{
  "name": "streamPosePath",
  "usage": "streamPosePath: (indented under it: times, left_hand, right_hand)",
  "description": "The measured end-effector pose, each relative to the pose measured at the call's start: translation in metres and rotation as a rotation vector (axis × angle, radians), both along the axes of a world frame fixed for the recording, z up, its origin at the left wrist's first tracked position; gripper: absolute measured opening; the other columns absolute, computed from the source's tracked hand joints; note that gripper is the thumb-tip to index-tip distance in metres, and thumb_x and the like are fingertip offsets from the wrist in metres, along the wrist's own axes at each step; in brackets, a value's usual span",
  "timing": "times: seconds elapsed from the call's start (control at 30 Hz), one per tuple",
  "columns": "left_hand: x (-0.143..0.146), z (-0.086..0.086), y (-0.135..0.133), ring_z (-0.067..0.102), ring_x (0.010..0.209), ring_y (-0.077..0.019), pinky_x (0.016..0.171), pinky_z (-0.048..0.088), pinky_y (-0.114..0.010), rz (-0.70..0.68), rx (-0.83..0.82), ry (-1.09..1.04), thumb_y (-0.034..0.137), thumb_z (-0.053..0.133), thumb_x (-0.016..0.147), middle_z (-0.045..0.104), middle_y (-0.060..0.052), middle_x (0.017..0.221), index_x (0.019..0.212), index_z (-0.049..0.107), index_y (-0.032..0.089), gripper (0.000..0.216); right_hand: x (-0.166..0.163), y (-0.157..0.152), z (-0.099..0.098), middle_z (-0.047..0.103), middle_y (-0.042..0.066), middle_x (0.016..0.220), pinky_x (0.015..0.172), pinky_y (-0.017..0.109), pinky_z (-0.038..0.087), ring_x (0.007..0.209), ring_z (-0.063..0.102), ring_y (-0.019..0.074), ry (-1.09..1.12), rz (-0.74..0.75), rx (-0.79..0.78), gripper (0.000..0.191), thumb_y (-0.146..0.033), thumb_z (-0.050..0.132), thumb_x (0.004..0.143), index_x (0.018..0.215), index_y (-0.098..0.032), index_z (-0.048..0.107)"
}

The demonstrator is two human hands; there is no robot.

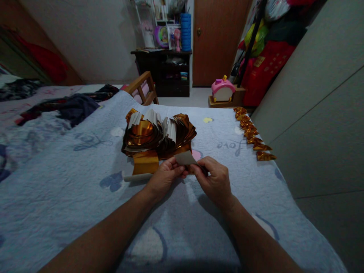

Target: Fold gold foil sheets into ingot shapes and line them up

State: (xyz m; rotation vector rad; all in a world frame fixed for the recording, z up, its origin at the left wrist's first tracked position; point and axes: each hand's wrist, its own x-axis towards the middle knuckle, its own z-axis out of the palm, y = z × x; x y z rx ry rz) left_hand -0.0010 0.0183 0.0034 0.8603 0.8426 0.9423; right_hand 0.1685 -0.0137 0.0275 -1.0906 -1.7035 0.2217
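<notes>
Between my two hands is a small sheet of foil paper, its dull grey-brown side facing up. My left hand pinches its left edge. The fingers of my right hand are closed on the right end, where the paper looks curled or folded over. Just beyond lies a pile of gold foil paper, curled in stacks with pale backs showing. One loose gold sheet rests near my left hand, its near edge rolled up. Along the right edge of the blanket runs a row of folded gold foil pieces.
A pale blue blanket with hearts and lettering covers the surface. Dark clothes lie at the left. Beyond the far edge stand a wooden chair, a dark shelf and a pink toy. A pale cabinet borders the right side.
</notes>
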Motion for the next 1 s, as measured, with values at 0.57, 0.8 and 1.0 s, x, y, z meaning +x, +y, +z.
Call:
streamPosePath:
  times: [0.57, 0.8, 1.0]
  left_hand:
    - [0.003, 0.004, -0.003, 0.043, 0.05, -0.0064, 0.049, 0.03, -0.02, 0.097, 0.05, 0.129, 0.033, 0.085, 0.07, 0.061, 0.002, 0.066, 0.09, 0.072, 0.015, 0.03]
    - [0.003, 0.012, -0.008, 0.049, 0.06, -0.0094, 0.057, 0.037, -0.021, 0.192, 0.188, 0.227, 0.035, 0.082, 0.073, 0.061, 0.002, 0.068, 0.082, 0.069, 0.016, 0.025]
    - [0.003, 0.012, -0.013, 0.06, 0.074, -0.014, 0.068, 0.047, -0.023, 0.187, 0.256, 0.213, 0.033, 0.082, 0.074, 0.067, -0.001, 0.082, 0.094, 0.069, 0.017, 0.029]
  right_hand:
    - [0.006, 0.007, -0.006, 0.054, -0.003, 0.058, 0.052, 0.026, 0.039, 0.054, 0.05, 0.0133, 0.313, 0.009, -0.374, 0.02, -0.033, 0.057, 0.092, 0.078, -0.021, 0.064]
    - [0.005, 0.01, -0.009, 0.052, -0.005, 0.059, 0.045, 0.022, 0.037, 0.048, 0.046, 0.0096, 0.619, 0.088, -0.635, 0.03, -0.047, 0.064, 0.087, 0.076, -0.019, 0.061]
    - [0.003, 0.014, -0.013, 0.053, -0.006, 0.058, 0.04, 0.019, 0.033, 0.044, 0.044, 0.0072, 0.822, 0.118, -0.758, 0.036, -0.053, 0.072, 0.079, 0.075, -0.019, 0.06]
